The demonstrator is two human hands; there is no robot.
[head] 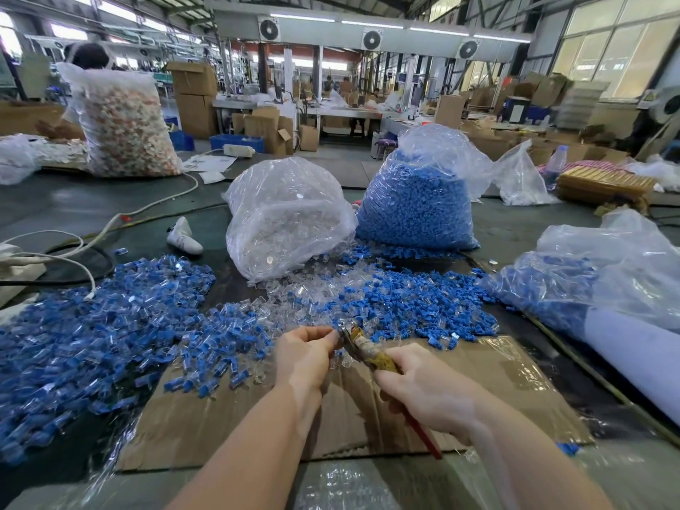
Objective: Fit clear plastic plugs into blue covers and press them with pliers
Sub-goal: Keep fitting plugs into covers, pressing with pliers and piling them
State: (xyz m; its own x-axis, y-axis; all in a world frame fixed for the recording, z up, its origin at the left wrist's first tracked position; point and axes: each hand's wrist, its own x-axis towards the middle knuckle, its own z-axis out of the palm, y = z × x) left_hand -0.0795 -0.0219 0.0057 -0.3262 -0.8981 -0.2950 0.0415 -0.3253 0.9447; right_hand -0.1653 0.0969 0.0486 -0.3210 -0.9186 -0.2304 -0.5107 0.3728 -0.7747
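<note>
Head view: pliers [368,349] are gripped by the right hand [427,393]; a small part, too hidden to identify, is pinched at their jaws by the left hand [303,357] above cardboard [515,369].

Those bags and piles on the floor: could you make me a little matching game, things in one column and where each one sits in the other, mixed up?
Things:
1. bag of blue covers
2. bag of clear plugs
3. pliers
4. white shoe

Places:
A. gripped in the right hand, its tip at the left hand
B. standing at centre, left of the other upright bag
C. lying on the floor, left of the clear bag
D. standing at centre right, behind the loose piles

Pairs: 1-D, 2-B, 3-A, 4-C
</note>
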